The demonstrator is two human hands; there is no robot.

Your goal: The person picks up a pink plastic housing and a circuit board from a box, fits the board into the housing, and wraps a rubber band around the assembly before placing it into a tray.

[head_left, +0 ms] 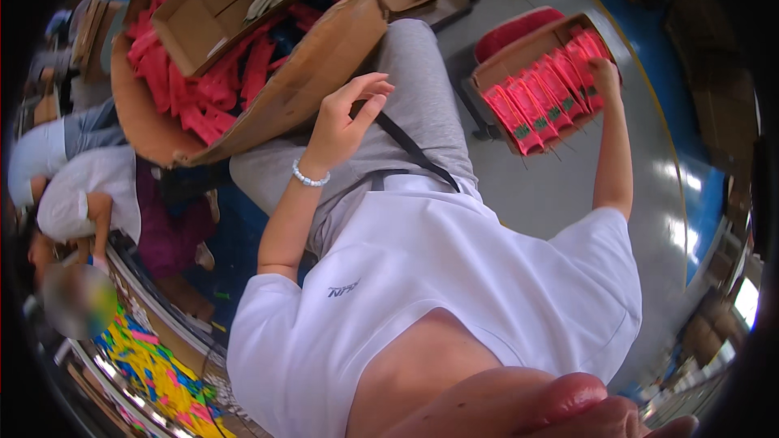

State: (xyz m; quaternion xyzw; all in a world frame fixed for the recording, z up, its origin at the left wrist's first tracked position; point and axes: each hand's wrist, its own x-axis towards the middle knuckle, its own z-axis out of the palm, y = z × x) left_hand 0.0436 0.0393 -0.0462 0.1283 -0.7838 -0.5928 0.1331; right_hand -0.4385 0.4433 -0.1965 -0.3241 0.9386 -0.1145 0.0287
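Packets [542, 101] — pink, flat, stood on edge in a row — fill a small cardboard tray [493, 73] on the grey floor [544, 186], to the right of our knee. Our right hand [604, 77] reaches down to the far end of that row and rests on the last packets; we cannot tell whether its fingers grip one or only touch, since we see mostly the back of the hand. Behind the tray a red stool [511, 30] shows. Our left hand [345, 118] hangs in the air above our grey trouser leg [422, 89], holding nothing — thumb and forefinger nearly meet, the other fingers loosely curled, a bead bracelet [311, 179] at the wrist. Just beyond it stands a big cardboard box [316, 73] heaped with loose pink packets, a smaller open carton [211, 20] lying on top of them. Further left, another person in a white shirt [89, 195] bends low, well apart from us.
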